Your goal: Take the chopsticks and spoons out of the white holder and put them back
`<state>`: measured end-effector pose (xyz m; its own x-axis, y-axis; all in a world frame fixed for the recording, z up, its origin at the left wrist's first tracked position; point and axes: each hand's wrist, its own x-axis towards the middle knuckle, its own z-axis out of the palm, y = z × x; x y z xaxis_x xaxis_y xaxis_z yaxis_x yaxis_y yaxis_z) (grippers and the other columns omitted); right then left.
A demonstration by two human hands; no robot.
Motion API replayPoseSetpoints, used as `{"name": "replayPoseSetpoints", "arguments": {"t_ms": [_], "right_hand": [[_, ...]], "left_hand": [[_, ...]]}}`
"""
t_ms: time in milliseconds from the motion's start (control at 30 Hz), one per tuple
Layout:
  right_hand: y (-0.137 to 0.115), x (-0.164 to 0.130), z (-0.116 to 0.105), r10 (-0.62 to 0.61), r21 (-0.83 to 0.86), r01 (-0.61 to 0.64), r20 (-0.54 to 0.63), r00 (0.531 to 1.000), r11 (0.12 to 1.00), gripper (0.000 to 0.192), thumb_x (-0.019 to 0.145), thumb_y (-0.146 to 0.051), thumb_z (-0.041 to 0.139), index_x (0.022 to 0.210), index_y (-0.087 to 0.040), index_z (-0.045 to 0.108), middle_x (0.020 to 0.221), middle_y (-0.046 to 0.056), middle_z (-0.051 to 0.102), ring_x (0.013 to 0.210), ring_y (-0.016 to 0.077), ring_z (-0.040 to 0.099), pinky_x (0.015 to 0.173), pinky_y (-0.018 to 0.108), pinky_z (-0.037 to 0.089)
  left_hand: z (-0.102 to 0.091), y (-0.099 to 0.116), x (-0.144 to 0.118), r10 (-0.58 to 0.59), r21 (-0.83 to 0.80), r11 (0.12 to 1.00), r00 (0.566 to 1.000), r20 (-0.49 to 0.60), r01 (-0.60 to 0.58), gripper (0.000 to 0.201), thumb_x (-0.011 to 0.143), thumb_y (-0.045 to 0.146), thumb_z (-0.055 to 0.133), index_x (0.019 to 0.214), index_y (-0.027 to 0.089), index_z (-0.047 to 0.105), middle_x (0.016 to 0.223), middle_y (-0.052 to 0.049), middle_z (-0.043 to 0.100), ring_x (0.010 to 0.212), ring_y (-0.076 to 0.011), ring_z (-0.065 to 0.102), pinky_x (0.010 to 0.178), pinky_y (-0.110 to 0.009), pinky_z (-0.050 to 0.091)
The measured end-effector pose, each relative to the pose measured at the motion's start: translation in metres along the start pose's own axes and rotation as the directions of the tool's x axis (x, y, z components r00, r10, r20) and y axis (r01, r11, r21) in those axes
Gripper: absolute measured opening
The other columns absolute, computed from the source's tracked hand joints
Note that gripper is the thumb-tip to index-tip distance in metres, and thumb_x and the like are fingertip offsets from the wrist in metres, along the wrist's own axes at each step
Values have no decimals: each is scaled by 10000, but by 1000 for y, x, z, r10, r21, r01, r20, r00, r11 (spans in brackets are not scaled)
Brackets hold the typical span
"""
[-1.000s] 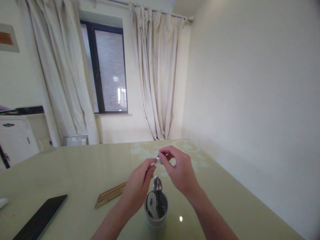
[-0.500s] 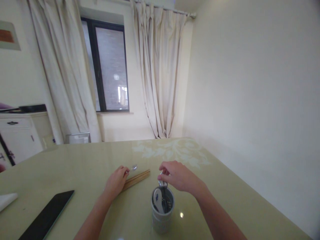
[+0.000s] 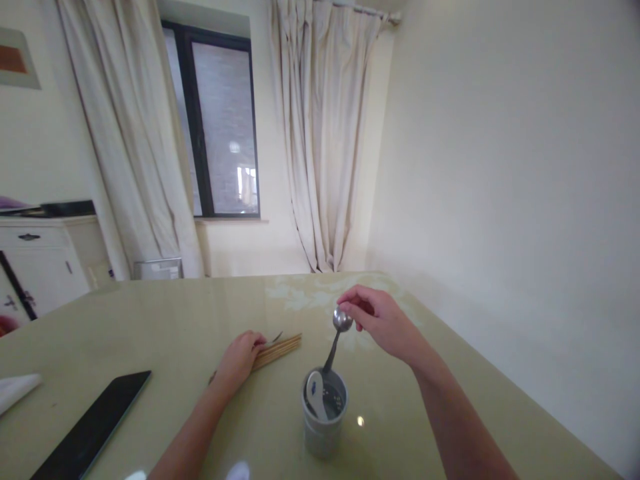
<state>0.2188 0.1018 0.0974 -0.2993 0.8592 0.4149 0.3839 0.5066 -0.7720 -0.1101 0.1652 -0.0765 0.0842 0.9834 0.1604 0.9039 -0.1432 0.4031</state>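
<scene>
My right hand [image 3: 383,323] pinches a metal spoon [image 3: 341,320] by its bowl. The spoon's handle slants down to the rim of a grey holder [image 3: 324,437], its lower end inside. A white ceramic spoon [image 3: 315,395] with a blue mark leans in that holder, which has holes in its bottom. My left hand [image 3: 243,360] lies low over the table, fingers closed round a thin metal utensil, probably a spoon [image 3: 276,339], seen edge-on. Under and beside these fingers lies a bundle of wooden chopsticks [image 3: 280,351], partly hidden by the hand.
On the left of the glossy green table [image 3: 165,320] lies a flat black tablet-like slab [image 3: 95,427]. A white object [image 3: 17,392] sits at the left edge. Behind are a white cabinet [image 3: 45,260], curtains [image 3: 325,133] and a window [image 3: 225,127]; a wall [image 3: 510,200] runs along the right.
My right hand has risen and moved right, drawing the metal spoon up out of the holder. The utensil at my left hand has turned edge-on. The view has tilted slightly down.
</scene>
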Motion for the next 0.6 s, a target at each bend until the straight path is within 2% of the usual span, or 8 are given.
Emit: {"name": "replayPoseSetpoints", "arguments": {"t_ms": [100,200,300,367,400,433,500,600], "right_hand": [[-4,1,-1,0,108,12,-114,993,994,210,953,-396,641,973,-192,690,763,11,717,612,144,643,569,264,504],[-6,2,9,-7,140,27,-140,990,990,208,964,-401,633,977,-197,674,775,13,730,632,151,682,585,265,523],[-5,3,28,-23,99,34,-103,994,994,165,984,-355,605,975,-201,664,793,12,743,663,154,717,620,266,541],[-1,5,43,-38,65,43,-74,997,997,145,1002,-322,582,967,-203,657,840,17,755,699,152,737,662,268,554],[1,6,50,-47,61,51,-61,997,997,141,1010,-312,574,965,-203,652,862,20,758,719,152,745,683,269,560],[3,7,57,-55,61,59,-54,997,996,141,1017,-308,567,965,-204,646,874,21,758,737,153,750,701,271,563],[6,9,67,-64,60,67,-55,996,996,145,1032,-301,547,977,-204,639,874,23,752,767,159,754,733,280,568],[7,8,67,-48,-53,43,-83,995,998,124,1013,-244,570,1097,-198,649,1063,66,749,869,175,755,791,304,567]], "left_hand": [[-1,2,0,13,-1,1000,1000,18,-13,266,962,190,506,979,177,771,1061,-97,763,1057,-230,691,960,-313,483],[-11,10,2,27,-14,1000,1000,9,-27,289,963,195,492,985,176,779,1066,-104,765,1055,-236,699,983,-328,492],[-35,37,0,61,-180,979,983,-175,-93,365,1027,289,422,1130,159,747,1207,-119,748,1164,-241,674,1076,-357,473],[-53,64,-7,119,-332,919,953,-279,-212,424,1062,408,385,1221,183,707,1276,-99,733,1200,-230,662,1092,-355,477],[-61,78,-11,168,-380,884,943,-288,-273,438,1067,449,378,1262,207,687,1292,-82,729,1210,-221,658,1094,-349,478],[-67,91,-15,230,-407,851,932,-279,-332,445,1069,472,378,1292,219,667,1279,-74,733,1189,-214,664,1072,-340,491],[-72,110,-21,336,-428,815,920,-199,-391,454,1074,495,357,1168,217,703,1085,-58,766,1015,-201,697,944,-308,535],[-66,109,-20,370,-367,843,919,-137,-394,492,1079,463,321,969,205,725,840,-43,717,817,-195,662,795,-288,525]]}}
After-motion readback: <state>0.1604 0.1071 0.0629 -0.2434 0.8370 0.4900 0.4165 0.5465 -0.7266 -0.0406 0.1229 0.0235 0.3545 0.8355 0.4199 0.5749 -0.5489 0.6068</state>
